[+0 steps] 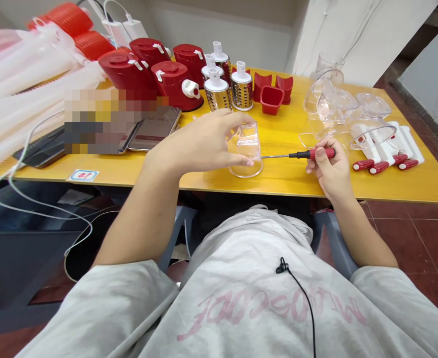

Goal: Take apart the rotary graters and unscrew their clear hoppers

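The left fingers (219,122) wrap a clear plastic housing (249,144) while the right fingers (319,155) pinch a red-handled screwdriver (330,153), its shaft reaching the housing.

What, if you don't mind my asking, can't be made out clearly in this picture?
All in the head view:
The tip of the screwdriver: lost behind the left hand and the clear cup.
Whatever lies under the pixelated patch: blurred out; the patch also covers part of a phone.
White ribbed tubes: cut off by the left edge.
Clear parts: overlapping, outlines too faint to separate.
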Available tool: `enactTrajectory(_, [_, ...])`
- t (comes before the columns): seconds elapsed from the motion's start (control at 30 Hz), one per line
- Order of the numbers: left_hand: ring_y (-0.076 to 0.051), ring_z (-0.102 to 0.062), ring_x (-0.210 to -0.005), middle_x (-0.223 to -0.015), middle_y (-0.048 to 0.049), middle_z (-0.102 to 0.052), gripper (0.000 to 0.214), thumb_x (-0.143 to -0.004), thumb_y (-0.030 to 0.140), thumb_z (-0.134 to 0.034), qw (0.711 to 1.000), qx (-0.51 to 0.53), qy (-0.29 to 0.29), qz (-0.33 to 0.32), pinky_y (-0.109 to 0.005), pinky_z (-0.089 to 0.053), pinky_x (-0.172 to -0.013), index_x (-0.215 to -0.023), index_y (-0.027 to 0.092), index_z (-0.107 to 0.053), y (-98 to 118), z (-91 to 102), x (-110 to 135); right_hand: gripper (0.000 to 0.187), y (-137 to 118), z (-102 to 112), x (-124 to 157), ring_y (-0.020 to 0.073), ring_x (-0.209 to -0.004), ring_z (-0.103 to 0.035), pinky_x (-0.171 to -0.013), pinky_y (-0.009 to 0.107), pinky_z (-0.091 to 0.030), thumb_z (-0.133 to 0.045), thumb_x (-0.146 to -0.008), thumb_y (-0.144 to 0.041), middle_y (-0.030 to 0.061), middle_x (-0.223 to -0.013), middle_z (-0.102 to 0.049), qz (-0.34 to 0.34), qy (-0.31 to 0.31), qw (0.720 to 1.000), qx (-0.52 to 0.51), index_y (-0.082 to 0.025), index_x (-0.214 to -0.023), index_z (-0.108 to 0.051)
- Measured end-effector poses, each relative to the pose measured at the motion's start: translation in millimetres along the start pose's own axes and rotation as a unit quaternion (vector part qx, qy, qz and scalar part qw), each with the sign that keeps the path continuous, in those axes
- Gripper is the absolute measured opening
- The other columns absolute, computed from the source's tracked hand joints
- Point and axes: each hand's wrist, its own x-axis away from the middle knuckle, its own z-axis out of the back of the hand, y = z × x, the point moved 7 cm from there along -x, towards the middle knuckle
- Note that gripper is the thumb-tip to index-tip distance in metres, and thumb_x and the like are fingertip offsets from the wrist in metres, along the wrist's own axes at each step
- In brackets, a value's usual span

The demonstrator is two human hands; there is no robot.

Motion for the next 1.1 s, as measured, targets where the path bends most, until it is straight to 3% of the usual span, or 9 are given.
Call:
enactTrajectory(0.13, [-0.045, -0.071, -0.161, -0.178, -0.0154, -0.078, 0.106, -0.096, 0.091, -0.084, 1.0, 0.007, 0.001, -0.002, -0.064, -0.055, -0.142, -0.176, 0.023, -0.073, 3.0, 0.6, 1.9, 0.081, 3.4, 3.4, -1.4, 0.0225, -0.106, -0.081, -0.083, 0.033, -0.077, -0.123, -0.08, -0.062, 0.0008, -0.125, -0.08, -0.034, -0.002, 0.998, -0.046, -0.039, -0.135, -0.069])
enactTrajectory(0.2, [-0.046, -0.072, -0.161, -0.177, -0.0166, -0.078, 0.099, -0.097, 0.083, -0.088, 1.0, 0.004, 0.0, -0.004, -0.063, -0.057, -0.141, -0.175, 0.024, -0.073, 0.7, -0.4, 1.7, 0.083, 5.3, 1.8, -1.0, 0.0242, -0.116, -0.083, -0.083, 0.032, -0.077, -0.125, -0.075, -0.06, 0.0029, -0.133, -0.083, -0.054, -0.006, 0.997, -0.062, -0.039, -0.134, -0.07])
enactTrajectory(0.3, [-0.048, -0.073, -0.161, -0.173, -0.0155, -0.079, 0.091, -0.097, 0.075, -0.094, 1.0, -0.013, -0.01, -0.012, -0.063, -0.059, -0.138, -0.174, 0.032, -0.072, -4.7, -2.6, 0.8, 0.074, 3.9, -2.4, 1.6, 0.0208, -0.097, -0.082, -0.072, 0.029, -0.071, -0.116, -0.087, -0.079, 0.0022, -0.119, -0.084, -0.049, -0.008, 0.998, -0.032, -0.035, -0.126, -0.07])
enactTrajectory(0.43, [-0.049, -0.073, -0.161, -0.169, -0.0146, -0.079, 0.09, -0.097, 0.073, -0.097, 1.0, -0.016, -0.017, -0.014, -0.061, -0.059, -0.137, -0.174, 0.035, -0.072, -8.9, -2.7, 0.2, 0.067, -0.8, -5.8, 4.2, 0.0146, -0.064, -0.064, -0.057, 0.027, -0.061, -0.107, -0.098, -0.087, -0.0068, -0.083, -0.066, -0.018, -0.009, 1.0, 0.006, -0.034, -0.118, -0.071])
enactTrajectory(0.63, [-0.047, -0.074, -0.159, -0.17, -0.0144, -0.079, 0.089, -0.097, 0.068, -0.096, 1.0, -0.018, -0.024, -0.002, -0.058, -0.059, -0.137, -0.175, 0.034, -0.07, -8.4, -2.0, 0.8, 0.075, -4.8, -5.7, 3.8, 0.021, -0.099, -0.081, -0.074, 0.03, -0.075, -0.125, -0.079, -0.055, 0.0012, -0.122, -0.085, -0.004, -0.031, 0.999, -0.038, -0.038, -0.134, -0.077])
enactTrajectory(0.7, [-0.046, -0.075, -0.159, -0.17, -0.0147, -0.079, 0.088, -0.098, 0.067, -0.095, 1.0, -0.016, -0.021, -0.006, -0.058, -0.059, -0.137, -0.175, 0.033, -0.07, -8.5, -1.7, 0.9, 0.066, -6.8, -6.2, 5.1, 0.0197, -0.093, -0.081, -0.068, 0.028, -0.072, -0.121, -0.086, -0.057, 0.0019, -0.121, -0.086, -0.004, -0.043, 0.999, -0.02, -0.036, -0.131, -0.078])
enactTrajectory(0.8, [-0.045, -0.075, -0.16, -0.17, -0.0143, -0.079, 0.086, -0.098, 0.068, -0.093, 1.0, -0.011, -0.018, -0.013, -0.058, -0.059, -0.139, -0.174, 0.034, -0.07, -10.1, -1.6, 0.7, 0.055, -9.2, -7.3, 7.5, 0.0144, -0.067, -0.069, -0.055, 0.026, -0.063, -0.106, -0.105, -0.076, -0.0019, -0.093, -0.078, -0.007, -0.047, 0.999, 0.021, -0.031, -0.121, -0.078])
enactTrajectory(0.87, [-0.045, -0.075, -0.16, -0.17, -0.0139, -0.079, 0.085, -0.099, 0.07, -0.092, 1.0, -0.008, -0.017, -0.016, -0.058, -0.059, -0.139, -0.174, 0.035, -0.07, -11.4, -1.5, 0.6, 0.057, -9.6, -8.9, 8.0, 0.0135, -0.061, -0.064, -0.052, 0.025, -0.06, -0.101, -0.108, -0.081, -0.0056, -0.08, -0.068, -0.003, -0.047, 0.999, 0.027, -0.031, -0.118, -0.077])
enactTrajectory(1.1, [-0.042, -0.074, -0.159, -0.171, -0.0145, -0.078, 0.09, -0.101, 0.077, -0.087, 1.0, 0.001, -0.018, -0.021, -0.059, -0.058, -0.142, -0.176, 0.03, -0.07, -10.0, -0.7, 1.9, 0.061, -4.3, -6.9, 5.2, 0.0148, -0.079, -0.072, -0.06, 0.024, -0.068, -0.12, -0.091, -0.06, -0.0004, -0.115, -0.082, 0.06, -0.033, 0.997, -0.025, -0.036, -0.13, -0.08])
